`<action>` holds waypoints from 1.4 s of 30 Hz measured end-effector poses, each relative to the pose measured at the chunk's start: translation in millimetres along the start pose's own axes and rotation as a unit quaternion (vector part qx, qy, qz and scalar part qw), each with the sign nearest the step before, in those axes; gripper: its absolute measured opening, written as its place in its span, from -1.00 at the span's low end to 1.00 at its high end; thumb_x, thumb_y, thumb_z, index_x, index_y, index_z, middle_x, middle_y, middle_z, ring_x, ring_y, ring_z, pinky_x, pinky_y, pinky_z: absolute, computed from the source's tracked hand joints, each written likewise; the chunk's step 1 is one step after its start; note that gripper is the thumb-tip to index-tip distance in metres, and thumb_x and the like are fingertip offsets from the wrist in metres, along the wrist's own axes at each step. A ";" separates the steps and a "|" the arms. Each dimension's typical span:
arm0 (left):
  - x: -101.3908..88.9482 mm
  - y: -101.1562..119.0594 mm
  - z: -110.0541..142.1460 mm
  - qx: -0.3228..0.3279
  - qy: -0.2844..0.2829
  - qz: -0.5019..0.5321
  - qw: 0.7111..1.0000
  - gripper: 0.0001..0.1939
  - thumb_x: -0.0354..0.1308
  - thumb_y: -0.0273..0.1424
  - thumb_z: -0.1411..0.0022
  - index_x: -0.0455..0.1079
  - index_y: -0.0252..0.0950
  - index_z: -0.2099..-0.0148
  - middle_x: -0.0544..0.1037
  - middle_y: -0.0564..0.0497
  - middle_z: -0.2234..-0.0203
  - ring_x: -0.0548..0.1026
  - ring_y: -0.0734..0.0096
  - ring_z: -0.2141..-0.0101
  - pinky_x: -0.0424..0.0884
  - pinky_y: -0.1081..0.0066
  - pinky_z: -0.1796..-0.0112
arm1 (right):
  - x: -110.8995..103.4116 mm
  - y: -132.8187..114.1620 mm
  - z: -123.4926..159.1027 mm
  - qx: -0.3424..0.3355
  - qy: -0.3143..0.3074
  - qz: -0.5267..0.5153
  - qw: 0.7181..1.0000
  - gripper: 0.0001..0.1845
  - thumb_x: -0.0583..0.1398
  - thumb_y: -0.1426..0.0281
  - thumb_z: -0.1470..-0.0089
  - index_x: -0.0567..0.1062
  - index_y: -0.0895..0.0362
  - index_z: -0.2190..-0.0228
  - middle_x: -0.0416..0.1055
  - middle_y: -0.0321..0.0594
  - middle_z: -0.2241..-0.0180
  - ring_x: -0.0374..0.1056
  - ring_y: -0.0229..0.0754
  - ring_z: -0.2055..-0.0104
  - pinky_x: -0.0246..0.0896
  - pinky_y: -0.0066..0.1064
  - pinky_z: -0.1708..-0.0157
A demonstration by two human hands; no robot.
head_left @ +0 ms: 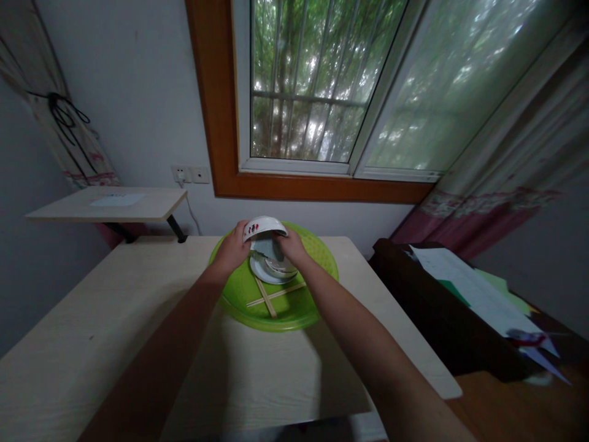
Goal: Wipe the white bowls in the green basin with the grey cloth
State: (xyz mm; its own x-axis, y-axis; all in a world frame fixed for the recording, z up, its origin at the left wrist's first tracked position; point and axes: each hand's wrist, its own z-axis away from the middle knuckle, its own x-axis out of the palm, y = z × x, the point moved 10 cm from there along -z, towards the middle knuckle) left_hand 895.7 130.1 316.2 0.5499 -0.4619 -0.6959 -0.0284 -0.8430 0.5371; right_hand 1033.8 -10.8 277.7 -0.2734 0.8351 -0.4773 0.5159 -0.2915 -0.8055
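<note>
My left hand (233,247) and my right hand (291,244) grip a white bowl (263,226) with red marks from its two sides. The bowl is tilted, its opening turned toward me, above a round green plastic basin (239,313). Beneath it in the basin lie a white plate (258,270) and another white bowl (284,270), partly hidden by the held bowl. Several light wooden chopsticks (265,296) lie crossed in the basin, nearer to me. Both hands have their fingers closed on the rim and wall of the held bowl.
The basin stands on a pale wooden table (138,307). At the left rises a small shelf (115,202) on black legs with a paper on it. A wall with a window (317,80) is behind. Right of the table, papers (469,288) lie on a dark brown piece of furniture (442,313).
</note>
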 end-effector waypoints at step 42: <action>3.7 0.7 1.7 0.002 -0.014 -0.092 0.996 -0.37 0.01 -0.72 -0.19 0.28 -0.33 -0.29 0.53 -0.25 -0.15 0.52 0.11 -0.13 0.41 0.18 -0.16 | -1.4 -53.4 21.9 -0.113 -0.038 0.190 0.974 -0.28 0.14 0.66 -0.06 0.37 0.19 -0.27 0.46 0.06 -0.19 0.43 0.03 -0.17 0.29 -0.15 -0.21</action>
State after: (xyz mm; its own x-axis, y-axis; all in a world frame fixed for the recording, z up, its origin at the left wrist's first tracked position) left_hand 896.2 127.4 313.2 0.5229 -0.3078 -0.7949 0.0670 -0.9148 0.3983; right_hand 988.8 -6.7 313.7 -0.0822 0.6477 -0.7575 0.7552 -0.4555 -0.4714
